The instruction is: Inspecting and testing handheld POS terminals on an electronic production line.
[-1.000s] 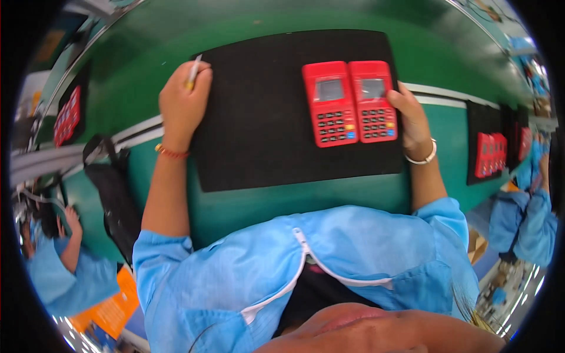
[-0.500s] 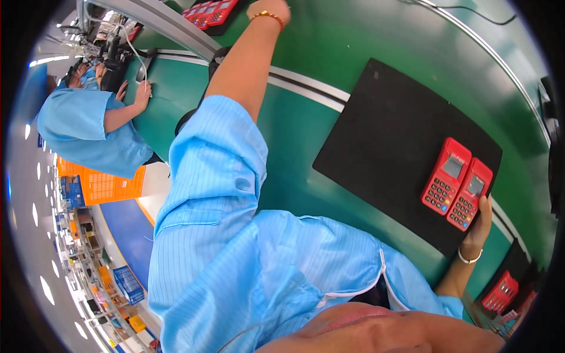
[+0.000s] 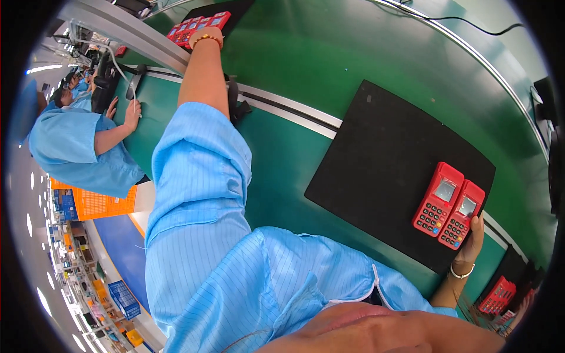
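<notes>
My left arm reaches far out to the upper left. My left hand [image 3: 205, 37] is at a row of red card terminals [image 3: 199, 23] on a dark mat; its fingers are hidden from view, so their grip cannot be made out. At the right, two red card terminals with small screens and keypads lie side by side on a black mat [image 3: 382, 159]. The left one [image 3: 438, 199] touches its neighbour [image 3: 463, 215]. My right hand [image 3: 472, 240] is closed about the lower right edge of that neighbour, the thumb along its side.
A metal rail [image 3: 288, 107] runs along the green bench, and a metal post [image 3: 132, 32] slants across the upper left. A co-worker in a blue smock [image 3: 79, 144] works at the far left beside an orange crate [image 3: 105, 203]. More red terminals [image 3: 497, 295] lie at the lower right.
My left hand has moved left, onto the row of red terminals at the far end. My right hand stays at the terminal on the black mat. The whole view has shifted slightly.
</notes>
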A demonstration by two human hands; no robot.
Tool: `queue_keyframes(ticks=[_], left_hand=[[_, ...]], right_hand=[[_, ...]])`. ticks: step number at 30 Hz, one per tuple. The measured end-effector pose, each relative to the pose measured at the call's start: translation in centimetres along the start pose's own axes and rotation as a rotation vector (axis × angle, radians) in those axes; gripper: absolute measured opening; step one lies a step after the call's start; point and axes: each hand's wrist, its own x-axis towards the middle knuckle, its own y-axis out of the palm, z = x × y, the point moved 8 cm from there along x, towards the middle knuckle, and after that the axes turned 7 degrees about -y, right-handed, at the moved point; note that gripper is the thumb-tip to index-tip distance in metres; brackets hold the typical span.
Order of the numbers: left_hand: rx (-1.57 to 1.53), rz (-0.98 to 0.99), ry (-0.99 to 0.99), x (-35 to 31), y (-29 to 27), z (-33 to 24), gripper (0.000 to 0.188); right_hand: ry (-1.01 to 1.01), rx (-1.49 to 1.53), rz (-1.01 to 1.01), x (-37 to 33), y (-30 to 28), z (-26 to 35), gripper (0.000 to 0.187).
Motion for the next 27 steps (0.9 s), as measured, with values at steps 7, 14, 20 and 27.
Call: queue_keyframes(ticks=[7, 14, 20, 27], left_hand=[[-0.014, -0.339, 0.163, 4.1, 3.0, -1.5, 0.049], [0.155, -0.353, 0.570, 9.0, 4.8, -1.8, 0.045], [-0.066, -0.608, 0.838, -6.2, 0.9, -7.4, 0.053], [-0.397, -0.520, 1.084, -31.2, -4.9, -8.0, 0.023]], right_hand=[[-0.007, -0.060, -0.180, -0.5, 3.3, 1.0, 0.065], [-0.012, -0.067, -0.251, 3.4, 4.1, 1.3, 0.046], [-0.030, -0.222, -0.200, 6.1, 4.6, 3.9, 0.054], [-0.063, -0.297, -0.363, 5.8, -1.1, 4.9, 0.053]])
